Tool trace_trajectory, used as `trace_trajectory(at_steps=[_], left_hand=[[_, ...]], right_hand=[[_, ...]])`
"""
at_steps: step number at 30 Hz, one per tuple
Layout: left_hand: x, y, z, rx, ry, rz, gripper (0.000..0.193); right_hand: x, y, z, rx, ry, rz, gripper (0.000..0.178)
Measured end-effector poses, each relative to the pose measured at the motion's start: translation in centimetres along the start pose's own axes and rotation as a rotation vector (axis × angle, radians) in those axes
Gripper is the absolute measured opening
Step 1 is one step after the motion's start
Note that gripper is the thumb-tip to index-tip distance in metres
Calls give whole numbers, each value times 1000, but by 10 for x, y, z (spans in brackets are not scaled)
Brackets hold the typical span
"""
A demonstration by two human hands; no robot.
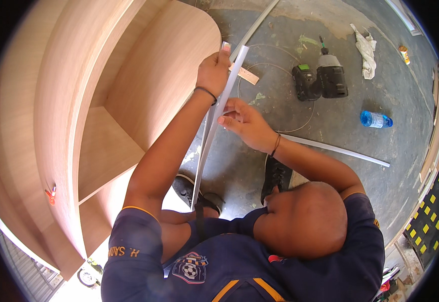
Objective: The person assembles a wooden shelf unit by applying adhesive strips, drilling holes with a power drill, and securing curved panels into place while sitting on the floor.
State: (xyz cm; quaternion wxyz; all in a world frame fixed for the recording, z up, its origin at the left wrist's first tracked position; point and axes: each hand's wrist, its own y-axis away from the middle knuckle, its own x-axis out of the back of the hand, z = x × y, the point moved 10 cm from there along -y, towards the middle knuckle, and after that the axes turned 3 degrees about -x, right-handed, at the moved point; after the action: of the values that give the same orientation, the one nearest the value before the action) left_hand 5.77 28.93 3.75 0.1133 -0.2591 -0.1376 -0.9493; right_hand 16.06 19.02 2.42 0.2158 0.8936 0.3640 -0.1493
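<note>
A long, narrow pale grey strip (220, 108) slants from the upper middle toward my feet. My left hand (213, 72) is closed round its upper part, thumb pointing up beside the end; most of its fingers are hidden. Lower on the same strip, my right hand (247, 126) has its fingers curled, thumb and fingertips at the strip's edge. A short flat piece of wood (247, 74) shows just right of my left hand. Dark bands circle both wrists. My bent bare knee (307, 221) is at the lower right.
A large curved light-wood cabinet (164, 65) fills the left; a small red tool (53, 195) rests on it. On the grey floor lie a cordless drill (322, 78), a white rag (366, 50), a blue bottle (375, 120), another pale strip (338, 150) and a small can (404, 54).
</note>
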Motion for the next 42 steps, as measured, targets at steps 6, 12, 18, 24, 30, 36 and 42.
trace_trajectory(at_steps=[6, 12, 18, 24, 30, 36, 42], left_hand=[[13, -14, -24, 48, -35, 63, 58], [43, -34, -23, -156, -393, 208, 57], [6, 5, -43, 113, -124, -135, 56], [-6, 61, -64, 96, -200, -463, 51], [9, 63, -65, 104, -78, -500, 51], [-2, 30, -2, -72, 17, -286, 56], [8, -7, 39, -258, 22, -153, 49]], right_hand=[[-9, 16, -16, 21, -109, -18, 22], [-23, 24, -36, 142, 122, -130, 24], [-11, 20, -3, 5, -99, -13, 26], [33, 5, -14, -15, -352, 210, 29], [70, -5, -68, 187, -283, 347, 26], [85, -1, -120, 438, -451, 329, 25], [85, 28, -153, 621, -410, 286, 21]])
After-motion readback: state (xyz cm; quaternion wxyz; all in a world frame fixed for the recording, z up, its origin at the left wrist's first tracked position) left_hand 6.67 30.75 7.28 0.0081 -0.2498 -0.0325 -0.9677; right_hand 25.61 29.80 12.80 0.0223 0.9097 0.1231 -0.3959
